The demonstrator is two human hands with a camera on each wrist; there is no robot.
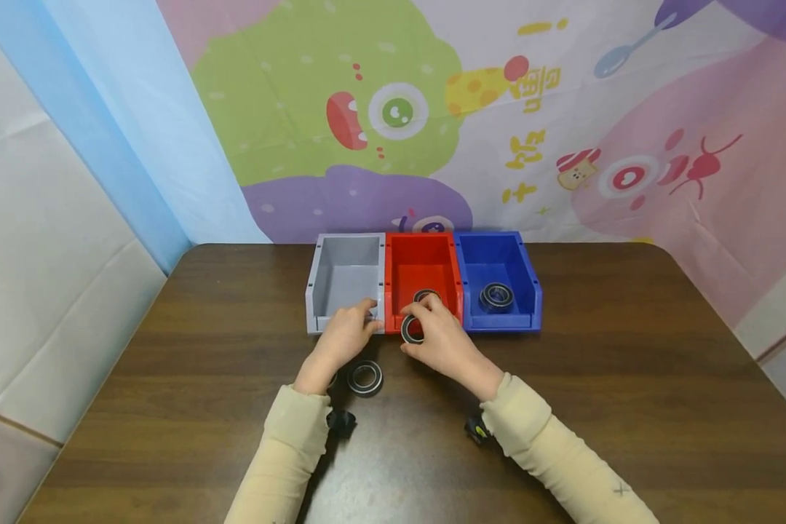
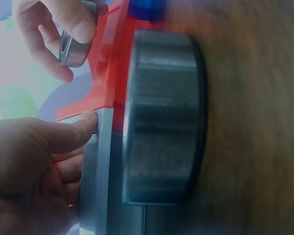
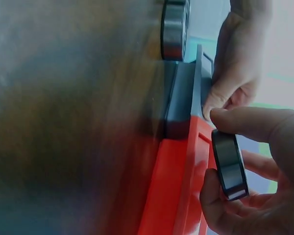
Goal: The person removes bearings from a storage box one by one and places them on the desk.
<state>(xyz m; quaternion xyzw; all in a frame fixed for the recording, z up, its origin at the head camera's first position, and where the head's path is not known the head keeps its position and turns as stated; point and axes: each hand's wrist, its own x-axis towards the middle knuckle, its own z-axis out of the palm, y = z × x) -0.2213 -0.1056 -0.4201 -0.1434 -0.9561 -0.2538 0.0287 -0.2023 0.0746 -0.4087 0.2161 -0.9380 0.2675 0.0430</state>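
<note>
My right hand [image 1: 442, 342] pinches a ball bearing [image 3: 229, 165] between thumb and fingers, at the front edge of the red bin [image 1: 426, 251]. Inside that bin lies another bearing [image 1: 426, 295], partly covered by my fingers. My left hand [image 1: 348, 333] grips the front rim of the grey bin [image 1: 350, 280] near its corner with the red one; the thumb rests on the rim and the curled fingers are partly hidden behind it. On the table by my left wrist lies a bearing [image 1: 364, 378], large and close in the left wrist view; one more is mostly hidden under the wrist.
At the right of the row stands a blue bin [image 1: 527, 291] with a bearing [image 1: 496, 297] inside. The three bins stand side by side at the back of the brown wooden table [image 1: 629, 349], against a printed cloth [image 1: 498, 145].
</note>
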